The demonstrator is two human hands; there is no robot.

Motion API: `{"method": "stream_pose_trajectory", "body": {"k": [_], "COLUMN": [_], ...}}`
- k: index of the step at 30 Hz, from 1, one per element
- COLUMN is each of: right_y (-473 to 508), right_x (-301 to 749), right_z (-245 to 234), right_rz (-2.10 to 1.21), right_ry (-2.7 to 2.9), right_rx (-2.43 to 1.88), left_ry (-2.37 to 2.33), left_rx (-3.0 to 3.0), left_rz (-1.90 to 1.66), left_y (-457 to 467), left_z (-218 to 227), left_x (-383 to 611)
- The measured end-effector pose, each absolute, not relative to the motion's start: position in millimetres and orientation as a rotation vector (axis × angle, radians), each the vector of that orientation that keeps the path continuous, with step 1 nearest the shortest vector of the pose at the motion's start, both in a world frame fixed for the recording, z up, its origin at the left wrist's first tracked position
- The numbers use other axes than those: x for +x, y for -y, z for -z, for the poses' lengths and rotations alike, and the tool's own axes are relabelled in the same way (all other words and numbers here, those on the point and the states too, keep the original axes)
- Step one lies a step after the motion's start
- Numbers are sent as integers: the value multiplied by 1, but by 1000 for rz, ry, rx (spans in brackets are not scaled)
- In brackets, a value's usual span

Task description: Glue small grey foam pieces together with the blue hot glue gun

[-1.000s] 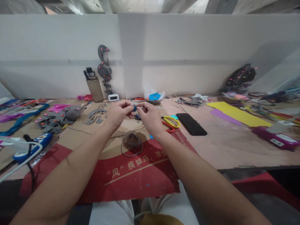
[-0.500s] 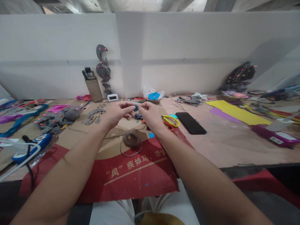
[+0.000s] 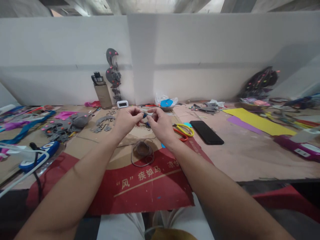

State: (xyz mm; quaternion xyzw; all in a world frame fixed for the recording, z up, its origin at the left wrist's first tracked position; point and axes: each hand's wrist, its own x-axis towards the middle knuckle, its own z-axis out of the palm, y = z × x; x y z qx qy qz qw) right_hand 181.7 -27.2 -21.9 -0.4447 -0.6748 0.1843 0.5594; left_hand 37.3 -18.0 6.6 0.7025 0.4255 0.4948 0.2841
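Over the cardboard my left hand [image 3: 128, 120] and my right hand [image 3: 160, 121] meet, thumbs and forefingers pinched close together. Between the fingertips is a small blue piece [image 3: 144, 115], mostly covered by the fingers; its exact kind is too small to tell. Below the hands lies a loose coil of thin grey cord [image 3: 142, 153] on the red-and-brown cardboard sheet [image 3: 155, 196]. Scissors with yellow and orange handles [image 3: 186, 130] lie just right of my right hand, partly hidden by it. Grey cut-out shapes [image 3: 103, 124] rest left of my left hand.
A black phone [image 3: 207, 132] lies right of the scissors. Behind stand a bottle [image 3: 103, 95], a small white clock-like device [image 3: 122, 104] and a bowl with blue pieces [image 3: 167, 104]. Yellow sheet [image 3: 260, 121] and purple glue gun [image 3: 297, 146] are at right; a blue glue gun [image 3: 41, 156] is at left.
The view has shifted slightly, so everything sits a little further right. Both hands stay together; the blue piece between the fingers has turned and shows less of its face.
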Motion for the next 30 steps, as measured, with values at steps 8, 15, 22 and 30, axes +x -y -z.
{"method": "stream_pose_trajectory", "body": {"k": [8, 15, 22, 30], "right_y": [23, 21, 18, 19], "right_x": [178, 180, 185, 187], "right_z": [24, 24, 21, 25], "right_rz": [-665, -676, -678, -463], "right_ry": [1465, 1432, 1445, 1593], "right_rx": [-987, -1014, -1057, -1085], "left_ry": [-1096, -1034, -834, -937], "left_rx": [1794, 1723, 1498, 1718], "left_rz": [-1361, -1340, -1052, -1071], "left_y": [15, 19, 8, 11], "left_z": [-3, 0, -2, -4], "left_x": [38, 45, 35, 32]}}
